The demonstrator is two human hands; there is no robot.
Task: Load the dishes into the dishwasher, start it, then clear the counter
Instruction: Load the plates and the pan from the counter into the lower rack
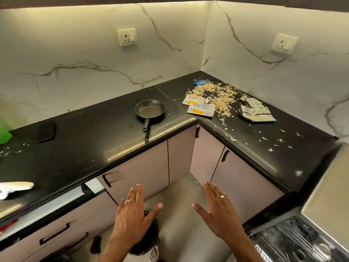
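Sat on the black desk point(79, 148) near the inner corner: a small dark frying pan point(150, 110), empty and upright, handle aimed at the front edge and jutting a little over it, probably left that way for an easy pick-up. Was the one dish left out, so loading looked unfinished.

Right of the pan, past the corner seam: a heap of pale crumbs point(215, 93), likely tipped from the torn packets around it. Two white-and-yellow sachets point(201, 106) just beside the pan side of the heap, a blue scrap point(199, 81) behind them, crumpled green-edged wrappers point(255, 112) well to the right. Thin flakes point(272, 140) scattered farther right toward the edge, some fallen on the floor point(181, 195) below.

Left of the pan: a dark phone point(46, 130) lying flat, a green object point(4, 132) cut off at the frame edge, and a white thing point(15, 187) nearer the front, too blurred to name.

Below the pan, off the desk: left hand point(132, 214) and right hand point(217, 210) spread flat, palms down, fingers straight, each grip released and carrying nothing, apparently poised to reach. At lower right, far from the pan, a wire rack point(294, 242), probably the dishwasher's, pulled out for loading.
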